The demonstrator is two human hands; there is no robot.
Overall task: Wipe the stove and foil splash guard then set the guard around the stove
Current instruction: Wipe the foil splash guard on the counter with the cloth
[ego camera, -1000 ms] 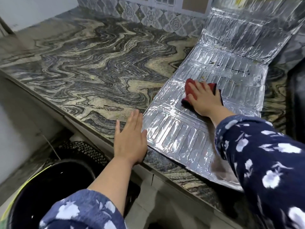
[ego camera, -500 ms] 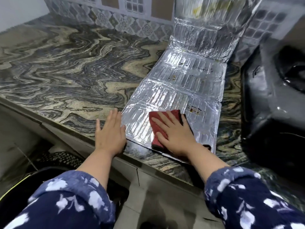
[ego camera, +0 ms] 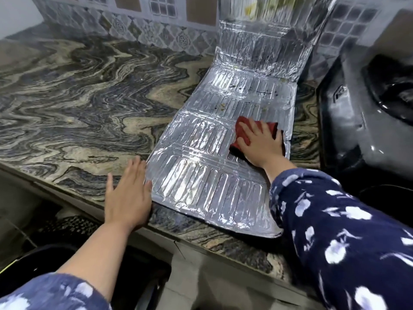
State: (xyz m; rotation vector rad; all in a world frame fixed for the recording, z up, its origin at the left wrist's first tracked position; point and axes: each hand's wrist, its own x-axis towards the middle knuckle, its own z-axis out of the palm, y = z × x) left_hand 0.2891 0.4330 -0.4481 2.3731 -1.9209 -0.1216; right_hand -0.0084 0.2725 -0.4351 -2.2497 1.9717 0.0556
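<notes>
The guard (ego camera: 207, 175) lay unfolded along the counter (ego camera: 85, 108), its near panels flat and its far panel propped up against the tiled wall (ego camera: 138, 32), I judged so that each panel could be pressed on and rubbed. My right hand (ego camera: 260, 144) lay flat, fingers spread, pressing a red cloth (ego camera: 243, 129) onto the guard's right side, not gripping it but pinning it under the palm for wiping. Dark specks showed on the panel just beyond the cloth, so that part looked unwiped. My left hand (ego camera: 128, 193) rested open and flat on the counter, fingers touching the guard's near left edge, likely to keep the light foil from sliding. The stove (ego camera: 366, 113) sat right of the guard, apart from it, so the surround was not yet set.
</notes>
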